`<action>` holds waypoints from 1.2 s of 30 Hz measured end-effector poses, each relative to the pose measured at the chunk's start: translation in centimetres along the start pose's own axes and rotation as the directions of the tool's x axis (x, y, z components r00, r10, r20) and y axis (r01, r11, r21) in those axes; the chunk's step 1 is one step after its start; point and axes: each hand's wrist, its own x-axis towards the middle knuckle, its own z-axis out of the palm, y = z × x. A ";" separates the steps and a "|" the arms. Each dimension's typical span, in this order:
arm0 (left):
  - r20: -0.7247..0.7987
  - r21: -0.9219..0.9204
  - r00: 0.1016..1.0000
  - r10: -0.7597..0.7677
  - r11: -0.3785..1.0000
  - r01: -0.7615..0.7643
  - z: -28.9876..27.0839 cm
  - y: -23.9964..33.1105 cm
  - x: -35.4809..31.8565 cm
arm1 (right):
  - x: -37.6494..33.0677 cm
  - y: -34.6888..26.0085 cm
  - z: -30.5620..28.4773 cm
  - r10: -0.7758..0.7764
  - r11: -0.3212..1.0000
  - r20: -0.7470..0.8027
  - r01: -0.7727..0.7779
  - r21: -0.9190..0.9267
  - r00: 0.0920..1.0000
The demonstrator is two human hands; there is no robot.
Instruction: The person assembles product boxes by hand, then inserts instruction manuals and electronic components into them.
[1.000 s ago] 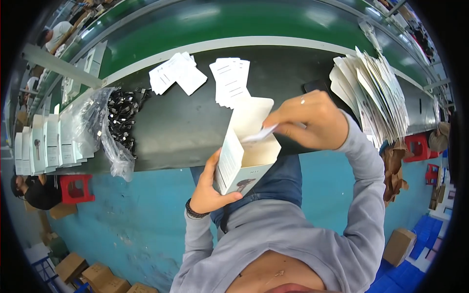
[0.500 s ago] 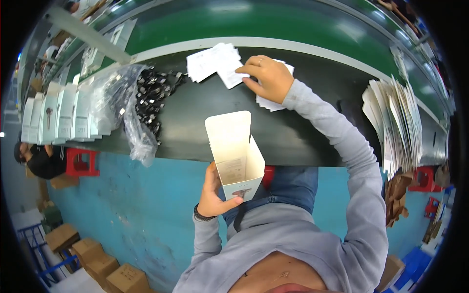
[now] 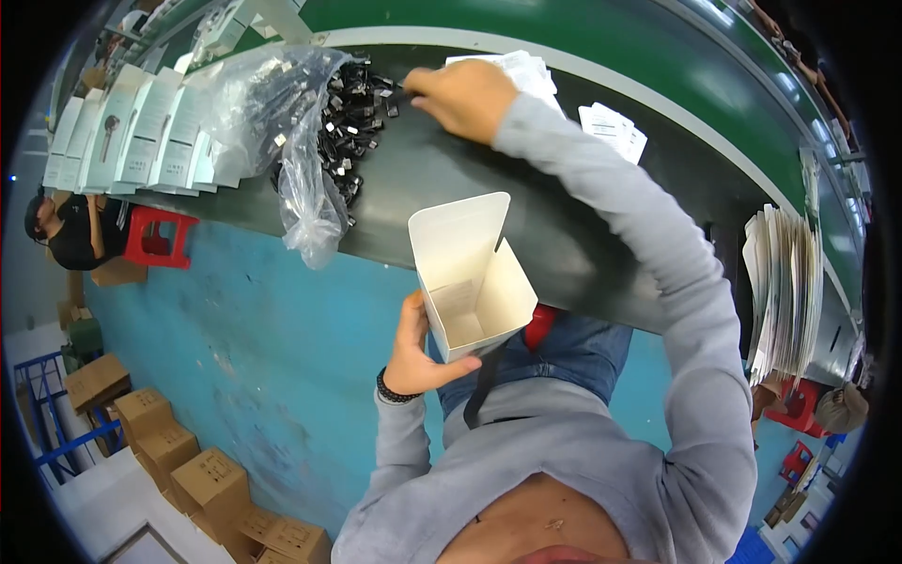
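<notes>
My left hand (image 3: 412, 359) grips a small white carton (image 3: 462, 240) from its left side and base, above my lap. The carton's top is open and its flap stands up; a printed sheet lies against the inner wall. Across the bench, my right hand (image 3: 467, 100) is at the edge of a heap of short black cables (image 3: 349, 132) with metal plugs. Its thumb and fingers pinch a black cable (image 3: 402, 98), partly hidden by the fingers. A clear plastic bag (image 3: 305, 183) lies beside the heap. Folded white leaflets (image 3: 534, 73) lie just beyond my right hand.
A second pile of leaflets (image 3: 613, 132) lies farther right on the dark bench (image 3: 564, 221). Upright printed boxes (image 3: 141, 132) line the left end; flat cartons (image 3: 782, 291) stand stacked at the right. Brown cardboard boxes (image 3: 209, 479) and a red stool (image 3: 160, 235) are on the floor.
My right hand has moved left from the leaflets to the cable heap and now pinches a cable. The carton, still in my left hand, is tilted so more of its inside shows. The view has shifted.
</notes>
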 end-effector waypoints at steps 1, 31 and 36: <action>-0.015 0.060 1.000 0.011 0.998 -0.010 -0.5 -0.1 -0.5 | -0.7 -1.5 -2.4 0.029 0.994 -0.035 -0.025 0.110 0.999; 0.230 0.009 0.957 -0.176 0.984 0.179 -2.3 12.7 37.8 | -44.6 -0.5 -34.5 0.776 0.279 -0.553 -0.952 -0.127 0.302; 0.153 -0.047 0.954 -0.258 0.962 0.268 -3.6 12.0 48.4 | -47.8 0.1 -33.1 0.890 0.217 -0.376 -0.965 -0.148 0.258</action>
